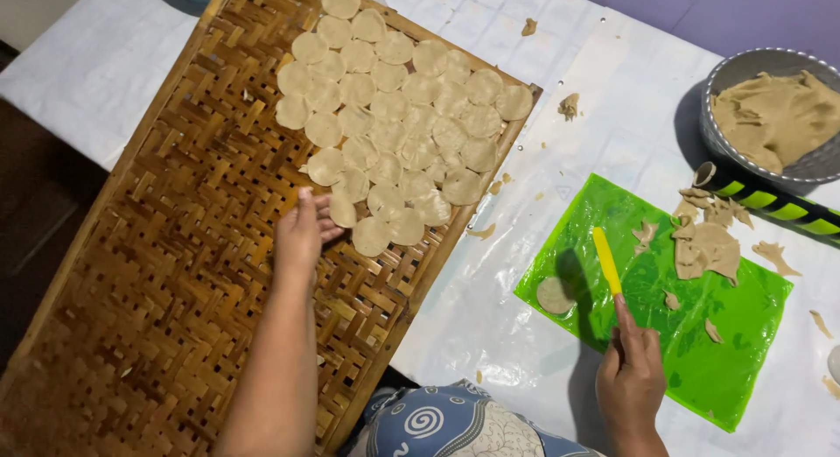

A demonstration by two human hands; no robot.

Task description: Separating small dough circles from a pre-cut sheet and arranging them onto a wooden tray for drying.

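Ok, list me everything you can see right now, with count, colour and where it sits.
Woven tray: one, brown, left on the table.
Dough discs: many, beige, overlapping on the tray's far half.
Green sheet: one, bright green, right of the tray.
Single disc: one, beige, on the sheet's left corner.
Dough scraps: several, beige, on the sheet's far side and the cloth around it.
Bowl: one, grey, far right, holding a dough mass.
Roller: one, black with green stripes, beside the bowl.
Cloth: one, white, covering the table.
Left hand: on the tray, touching the nearest discs.
Right hand: holding a yellow spatula over the sheet.
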